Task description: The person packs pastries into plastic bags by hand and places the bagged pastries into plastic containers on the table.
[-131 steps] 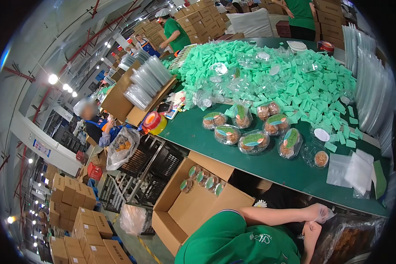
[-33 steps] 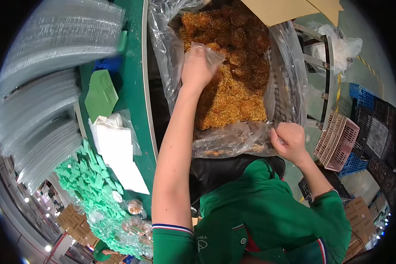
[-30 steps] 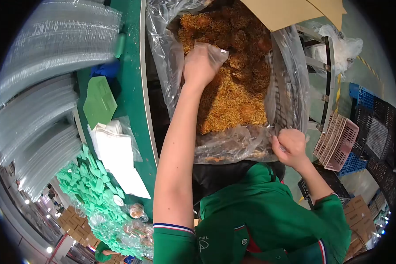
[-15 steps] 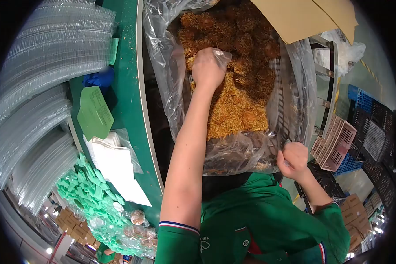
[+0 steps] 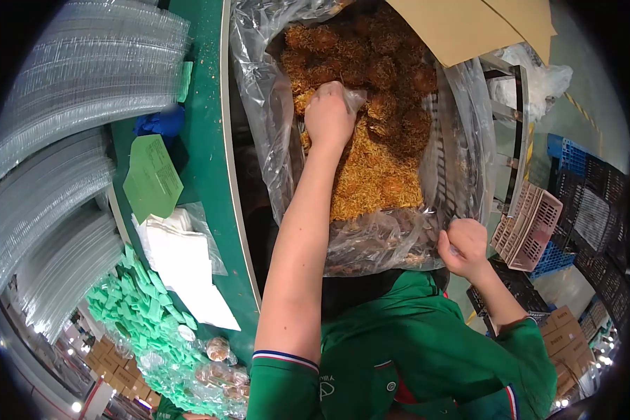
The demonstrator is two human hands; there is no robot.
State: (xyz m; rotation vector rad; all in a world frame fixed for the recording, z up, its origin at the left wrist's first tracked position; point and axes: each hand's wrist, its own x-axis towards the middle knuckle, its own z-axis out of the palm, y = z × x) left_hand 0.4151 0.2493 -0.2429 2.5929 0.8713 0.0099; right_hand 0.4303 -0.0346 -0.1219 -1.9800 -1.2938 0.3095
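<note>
My left hand (image 5: 329,115) reaches into a crate lined with a clear plastic bag (image 5: 378,245). Its fingers are curled down at the brown, shred-covered food balls (image 5: 381,73), with thin clear plastic around the fingertips. What lies under the fingers is hidden. Golden shreds (image 5: 378,175) cover the nearer part of the crate's contents. At the bag's near right corner, my right hand (image 5: 465,246) is closed in a fist against the edge of the plastic.
A green table (image 5: 206,126) on the left bears stacked clear trays (image 5: 98,70), a green card (image 5: 150,178), white sheets (image 5: 182,262), green packets (image 5: 136,297) and packed food (image 5: 217,348). Cardboard flaps (image 5: 469,28) overhang the crate's far right. A pink crate (image 5: 528,227) stands right.
The view has turned from the table with packed food containers to the lined crate. Lately, my left hand has shifted slightly nearer within the crate; my right hand stays at the bag's corner.
</note>
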